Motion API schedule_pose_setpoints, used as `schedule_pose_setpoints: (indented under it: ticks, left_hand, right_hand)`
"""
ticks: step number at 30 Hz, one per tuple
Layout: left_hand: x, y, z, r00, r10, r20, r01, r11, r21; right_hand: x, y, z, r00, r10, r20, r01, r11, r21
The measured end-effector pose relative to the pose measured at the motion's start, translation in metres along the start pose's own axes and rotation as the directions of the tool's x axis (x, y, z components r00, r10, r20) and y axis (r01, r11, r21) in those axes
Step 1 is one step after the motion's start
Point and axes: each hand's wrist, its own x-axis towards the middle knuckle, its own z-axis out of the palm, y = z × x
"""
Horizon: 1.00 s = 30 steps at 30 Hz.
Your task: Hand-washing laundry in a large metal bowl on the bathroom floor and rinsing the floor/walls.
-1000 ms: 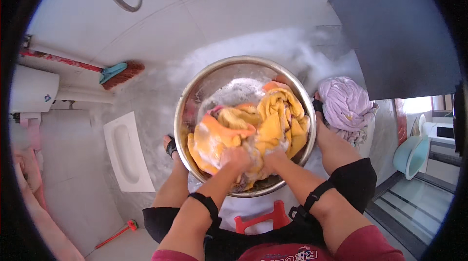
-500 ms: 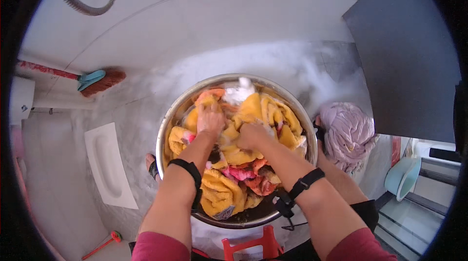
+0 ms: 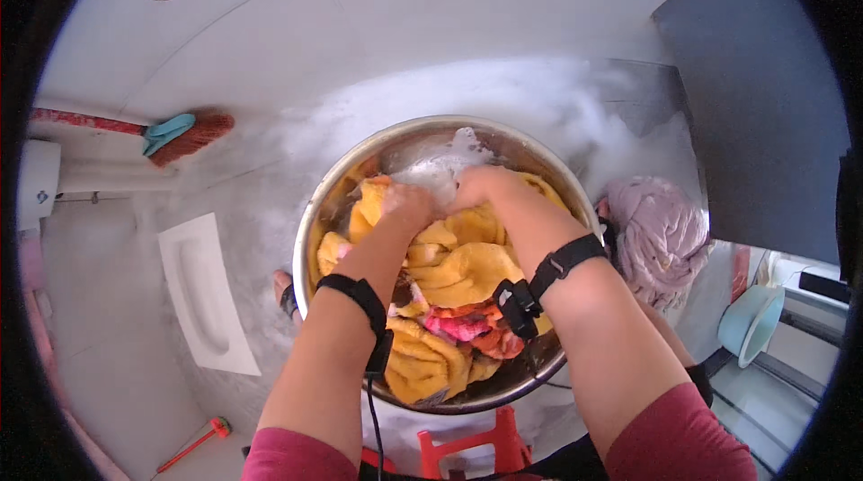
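Observation:
A round metal basin holds a wet bundle of yellow fleecy cloth with red, orange and pink patches. White suds float at the basin's far side. My left hand is closed on the yellow cloth beside the suds, its fingertips hidden. Close by on its right, my right hand is curled into the same cloth at the edge of the foam. Black straps with small devices circle both my forearms.
A lilac cloth bundle lies on the floor to the right, near a pale blue basin. A red stool stands at the near side. At left are a broom and a white floor pan. Suds spread over the floor beyond the basin.
My right hand has moved away from me, from mid-basin to the suds. My left hand has shifted slightly right, so the hands are closer together. A yellow fold now lies spread nearer me.

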Motion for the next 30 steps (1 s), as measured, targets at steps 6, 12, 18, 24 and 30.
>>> schedule_pose_setpoints:
  ticks: [6, 12, 18, 24, 30]
  left_hand:
    - [-0.118, 0.003, 0.007, 0.940, 0.022, -0.341, -0.071, 0.989, -0.132]
    - [-0.251, 0.065, -0.005, 0.965, 0.102, -0.242, -0.108, 0.994, -0.012]
    - [-0.323, 0.130, 0.037, 0.987, 0.089, -0.136, -0.101, 0.991, -0.082]
    - [-0.307, 0.149, 0.085, 0.969, 0.247, 0.007, -0.247, 0.968, 0.042]
    - [-0.242, 0.166, 0.131, 0.932, 0.344, -0.115, -0.330, 0.936, 0.126]
  right_hand:
    - [-0.107, -0.039, 0.021, 0.987, -0.065, -0.150, 0.074, 0.996, 0.052]
    - [-0.254, -0.054, 0.089, 0.885, -0.096, -0.455, 0.150, 0.985, 0.083]
    - [-0.321, -0.054, 0.183, 0.809, -0.103, -0.579, 0.233, 0.960, 0.156]
    - [-0.310, -0.054, 0.210, 0.939, -0.165, -0.302, 0.154, 0.986, -0.061]
    - [-0.255, -0.035, 0.223, 0.934, -0.305, -0.187, 0.242, 0.924, -0.297]
